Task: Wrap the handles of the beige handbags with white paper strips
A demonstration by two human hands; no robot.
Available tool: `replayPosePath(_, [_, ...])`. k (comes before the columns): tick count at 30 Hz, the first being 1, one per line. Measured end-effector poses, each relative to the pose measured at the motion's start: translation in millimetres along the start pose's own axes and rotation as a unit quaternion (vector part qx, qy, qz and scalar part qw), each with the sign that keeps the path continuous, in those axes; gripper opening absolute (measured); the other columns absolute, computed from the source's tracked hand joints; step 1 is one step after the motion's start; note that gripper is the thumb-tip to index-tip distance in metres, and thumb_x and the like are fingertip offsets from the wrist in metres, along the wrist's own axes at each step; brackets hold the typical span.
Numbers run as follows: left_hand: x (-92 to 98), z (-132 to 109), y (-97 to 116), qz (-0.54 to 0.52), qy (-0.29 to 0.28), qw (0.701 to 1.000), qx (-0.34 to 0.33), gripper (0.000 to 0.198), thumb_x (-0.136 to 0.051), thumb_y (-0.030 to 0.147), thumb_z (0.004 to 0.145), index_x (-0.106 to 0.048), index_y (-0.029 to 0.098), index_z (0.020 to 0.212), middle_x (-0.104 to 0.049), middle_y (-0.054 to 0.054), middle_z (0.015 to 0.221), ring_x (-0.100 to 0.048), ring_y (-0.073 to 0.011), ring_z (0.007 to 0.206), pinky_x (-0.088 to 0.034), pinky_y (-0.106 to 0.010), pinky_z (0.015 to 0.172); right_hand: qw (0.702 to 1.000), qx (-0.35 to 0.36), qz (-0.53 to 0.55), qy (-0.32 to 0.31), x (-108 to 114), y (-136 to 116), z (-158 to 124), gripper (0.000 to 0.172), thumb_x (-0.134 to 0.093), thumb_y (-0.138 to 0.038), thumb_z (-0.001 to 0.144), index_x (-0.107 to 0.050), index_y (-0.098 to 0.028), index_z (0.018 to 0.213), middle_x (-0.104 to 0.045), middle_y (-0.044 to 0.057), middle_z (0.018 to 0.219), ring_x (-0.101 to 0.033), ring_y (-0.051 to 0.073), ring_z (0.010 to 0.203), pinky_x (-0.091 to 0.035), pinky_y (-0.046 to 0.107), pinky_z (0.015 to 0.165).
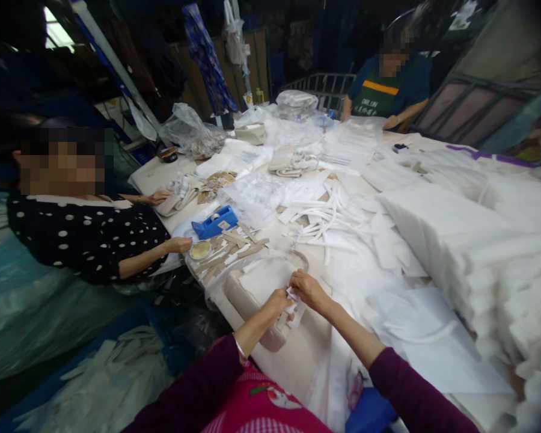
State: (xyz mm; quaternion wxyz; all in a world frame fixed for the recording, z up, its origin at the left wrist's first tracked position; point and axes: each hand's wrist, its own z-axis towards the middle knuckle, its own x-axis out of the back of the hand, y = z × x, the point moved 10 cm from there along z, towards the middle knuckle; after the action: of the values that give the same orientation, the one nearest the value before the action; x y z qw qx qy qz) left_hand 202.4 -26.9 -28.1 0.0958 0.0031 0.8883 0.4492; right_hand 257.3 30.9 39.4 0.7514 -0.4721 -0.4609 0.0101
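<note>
Pinching a small white tag (294,305) between them at the frame's lower centre, the left hand (278,300) and right hand (309,290) meet, fingers closed on it.

Soft, even light falls from above, leaving only faint shadows on the table (145,175). The stacked white sheets (455,240) from 2 to 4 o'clock are the brightest area, nearly washed out, with folds hard to separate. A small window (56,33) at 11 o'clock glares white, while the background toward 12 o'clock stays dim and murky. The corners darken, most at 1 and 5 o'clock. The wide lens stretches and smears the rim. Sharpness is best at the centre, where the left hand (277,300) and right hand (309,288) pinching a small white piece (294,308) show clean edges.
</note>
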Motion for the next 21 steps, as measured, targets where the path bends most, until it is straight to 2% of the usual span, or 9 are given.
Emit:
replayPosePath(6, [-4.7,-2.4,0.1,0.022,-0.029,0.999,-0.015,0.031,-0.069,0.039,0.067,-0.057,0.012,0.073,-0.056,0.001,0.057,-0.048,-0.0075,0.038,-0.035,-0.02,0.04,0.998,-0.018,-0.001,-0.066,-10.9,11.5,6.4,0.017,-0.055,0.0,0.067,-0.055,-0.016,0.071,-0.055,0.003,0.079,-0.05,0.016,0.079,-0.04,0.025,0.069])
replayPosePath(11, [0.4,1.4,-6.1,0.029,0.019,0.999,-0.025,0.039,-0.063,0.051,0.073,-0.053,0.013,0.071,-0.055,0.001,0.056,-0.044,-0.0064,0.033,-0.03,-0.02,0.035,0.992,-0.034,-0.012,-0.124,-17.0,12.8,16.1,0.016,-0.055,0.0,0.065,-0.054,-0.016,0.066,-0.054,0.002,0.077,-0.049,0.012,0.068,-0.038,0.021,0.061])
replayPosePath(18, [8.4,4.4,-10.3,0.026,0.067,0.997,-0.016,0.033,-0.064,0.044,0.074,-0.052,0.014,0.07,-0.053,0.003,0.052,-0.045,-0.0084,0.031,-0.033,-0.021,0.034,0.973,-0.05,-0.063,-0.219,-19.4,5.8,35.9,0.022,-0.066,-0.009,0.063,-0.062,-0.018,0.082,-0.062,-0.001,0.07,-0.054,0.011,0.061,-0.036,0.019,0.055])
replayPosePath(21, [9.3,6.7,-12.0,0.03,0.069,0.997,-0.01,0.029,-0.064,0.039,0.074,-0.053,0.013,0.066,-0.052,0.002,0.05,-0.045,-0.0097,0.03,-0.033,-0.023,0.033,0.962,-0.056,-0.112,-0.243,-23.2,0.5,44.3,0.015,-0.069,-0.014,0.062,-0.067,-0.02,0.075,-0.065,0.002,0.068,-0.059,0.017,0.064,-0.04,0.025,0.061])
